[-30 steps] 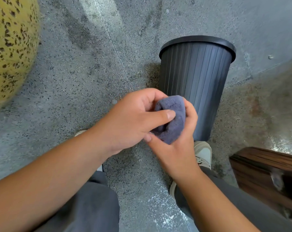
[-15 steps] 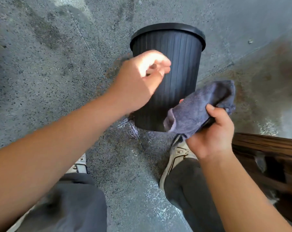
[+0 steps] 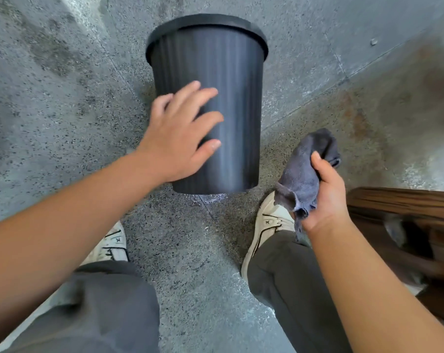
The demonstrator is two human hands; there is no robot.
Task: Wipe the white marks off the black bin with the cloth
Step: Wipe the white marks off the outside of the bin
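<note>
A black ribbed bin (image 3: 231,103) stands upright on the speckled concrete floor in front of my feet. Its near side is blurred and I make out no white marks on it. My left hand (image 3: 180,136) is spread with straight fingers against the bin's left near side; whether it touches the wall I cannot tell. My right hand (image 3: 323,189) is to the right of the bin, lower down, and grips a crumpled grey cloth (image 3: 302,174). The cloth is clear of the bin.
My two white shoes (image 3: 269,220) stand just short of the bin, with grey trouser legs below. A dark wooden piece of furniture (image 3: 404,207) fills the right edge. A small pebble (image 3: 374,42) lies on the floor at the upper right.
My left hand let go of the cloth, moved to the bin and opened flat beside it. My right hand carried the cloth down and to the right, away from the bin.
</note>
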